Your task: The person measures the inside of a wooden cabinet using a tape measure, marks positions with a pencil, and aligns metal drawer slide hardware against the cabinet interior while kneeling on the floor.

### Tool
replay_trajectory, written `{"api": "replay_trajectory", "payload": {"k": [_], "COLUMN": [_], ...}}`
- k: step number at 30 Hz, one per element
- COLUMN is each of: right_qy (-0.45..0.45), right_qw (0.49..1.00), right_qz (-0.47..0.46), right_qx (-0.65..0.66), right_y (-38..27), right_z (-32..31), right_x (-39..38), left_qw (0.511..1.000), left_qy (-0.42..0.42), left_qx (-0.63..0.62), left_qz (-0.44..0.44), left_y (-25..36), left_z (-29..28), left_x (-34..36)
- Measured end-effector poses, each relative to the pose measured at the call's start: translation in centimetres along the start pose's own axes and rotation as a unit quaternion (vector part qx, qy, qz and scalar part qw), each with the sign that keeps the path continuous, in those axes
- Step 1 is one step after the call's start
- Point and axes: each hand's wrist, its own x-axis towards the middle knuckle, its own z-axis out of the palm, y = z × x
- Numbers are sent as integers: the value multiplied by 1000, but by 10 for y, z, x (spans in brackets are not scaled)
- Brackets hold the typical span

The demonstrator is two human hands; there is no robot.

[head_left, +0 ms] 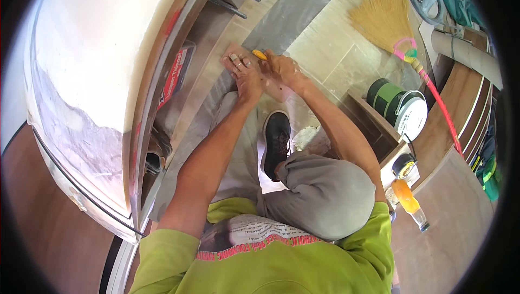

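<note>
A thin pinkish-brown sheet (278, 91) lies on the floor in front of me. My left hand (246, 76) presses on it with the fingers stretched out, whitish marks showing on them. Just to its right, my right hand (284, 70) is closed around a small yellow tool (259, 54). One end of the tool sticks out beyond the fingers; its working end is hidden, so its exact kind cannot be told. Both hands are close together over the sheet, between my bent leg and the grey strip of floor.
On the left stands a large white panel (103, 34) with a wooden edge. At right are a straw broom (384, 17), a green-and-black bucket (395, 103), a wooden box (362, 114), a tape measure (403, 166) and an orange-handled tool (405, 196). My shoe (277, 142) is below the sheet.
</note>
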Motion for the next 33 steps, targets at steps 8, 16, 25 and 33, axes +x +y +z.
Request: {"api": "replay_trajectory", "payload": {"k": [8, 16, 25, 33], "right_qy": [10, 119, 43, -66], "right_qw": [1000, 985, 996, 996], "right_qz": [-11, -104, -72, 56], "right_qx": [-10, -63, -24, -5], "right_y": [6, 22, 30, 44], "right_z": [9, 29, 23, 13], "right_x": [5, 6, -8, -30], "left_qw": [1000, 999, 1000, 1000], "left_qy": [0, -1, 3, -10], "left_qx": [-10, -35, -2, 9], "left_qz": [2, 10, -4, -16], "left_y": [4, 0, 3, 4], "left_z": [-6, -3, -4, -8], "left_x": [-1, -1, -1, -3]}}
